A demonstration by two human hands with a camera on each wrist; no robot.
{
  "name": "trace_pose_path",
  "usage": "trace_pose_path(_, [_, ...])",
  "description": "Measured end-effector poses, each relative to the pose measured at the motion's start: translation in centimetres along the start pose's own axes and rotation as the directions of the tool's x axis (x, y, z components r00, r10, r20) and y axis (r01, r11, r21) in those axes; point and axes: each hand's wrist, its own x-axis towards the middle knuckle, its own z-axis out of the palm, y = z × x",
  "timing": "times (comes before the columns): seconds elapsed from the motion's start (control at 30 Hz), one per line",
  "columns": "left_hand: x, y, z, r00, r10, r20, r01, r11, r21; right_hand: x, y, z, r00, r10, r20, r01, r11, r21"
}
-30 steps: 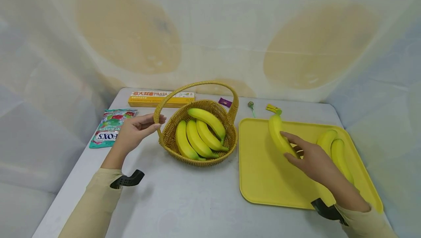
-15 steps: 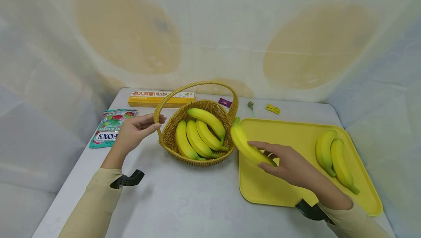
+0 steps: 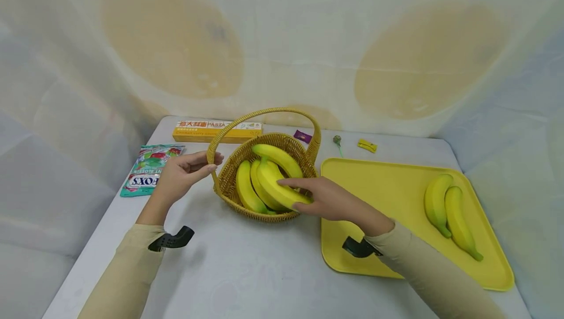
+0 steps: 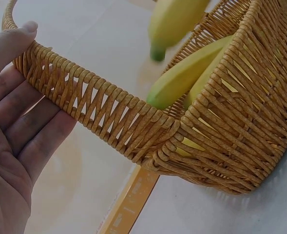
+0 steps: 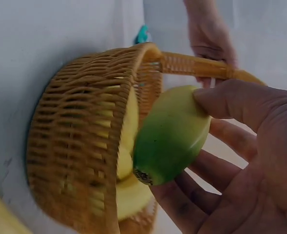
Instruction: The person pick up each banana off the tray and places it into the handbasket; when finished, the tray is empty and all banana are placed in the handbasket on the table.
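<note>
Right hand (image 3: 328,200) grasps a banana (image 3: 275,187) directly above the wicker basket (image 3: 230,178), over the bananas already lying inside it. Left hand (image 3: 181,175) curls around the basket's handle at its left end. Two bananas (image 3: 449,211) lie on the yellow tray (image 3: 387,196) right of the basket.

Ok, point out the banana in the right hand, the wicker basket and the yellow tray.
banana (image 3: 275,186): head view, middle of its curved body, left of the fingers.
wicker basket (image 3: 229,174): head view, woven left wall below the handle.
yellow tray (image 3: 379,196): head view, bare floor left of the two bananas lying there.
</note>
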Motion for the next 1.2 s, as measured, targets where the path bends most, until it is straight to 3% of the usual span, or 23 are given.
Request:
trace_pose_path(0.27, [0.0,0.0,0.1,1.0,0.011,0.007,-0.011,1.0,-0.001,5.8,-0.2,2.4,0.998,0.04,0.048,-0.04,0.999,-0.016])
trace_pose_path(0.53, [0.0,0.1,0.1,1.0,0.013,0.008,-0.014,1.0,0.014,8.6,-0.7,4.8,0.997,0.061,0.051,-0.062,0.998,0.01])
trace_pose_path(1.0, [0.0,0.2,-0.1,1.0,0.006,0.005,-0.006,1.0,0.018,8.2,-1.1,5.3,0.997,0.072,0.039,-0.075,0.993,0.088])
trace_pose_path(1.2, [0.0,0.0,-0.1,1.0,0.019,0.008,-0.019,1.0,0.005,5.6,0.1,4.3,0.995,0.056,-0.082,-0.049,0.995,0.084])
